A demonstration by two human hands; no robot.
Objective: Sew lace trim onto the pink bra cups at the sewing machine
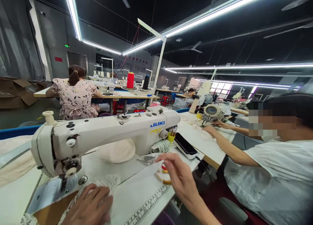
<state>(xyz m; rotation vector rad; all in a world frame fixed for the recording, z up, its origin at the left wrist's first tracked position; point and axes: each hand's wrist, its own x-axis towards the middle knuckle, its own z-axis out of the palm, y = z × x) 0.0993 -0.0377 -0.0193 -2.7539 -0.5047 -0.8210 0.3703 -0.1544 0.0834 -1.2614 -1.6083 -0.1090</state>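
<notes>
My left hand (89, 205) lies palm down on whitish fringed fabric (107, 181), fingers extended, beside the needle area of the white JUKI sewing machine (105, 130). To the right, my right hand (182, 179) is over the tabletop with its fingers loosely bent and apart. Beneath and beside its fingers is a pair of scissors with yellow and red handles (162, 179). The hand partly covers them, and contact is hard to make out. A brown piece (55, 208) lies in front of the metal needle plate (46, 190), next to my left hand.
A printed ruler scale (149, 202) runs along the table's front edge. Behind my right hand are a phone (186, 145), a coil of pale cord (160, 147) and a yellow cup (171, 136). A co-worker (274, 172) sits close on the right, at another machine (211, 112).
</notes>
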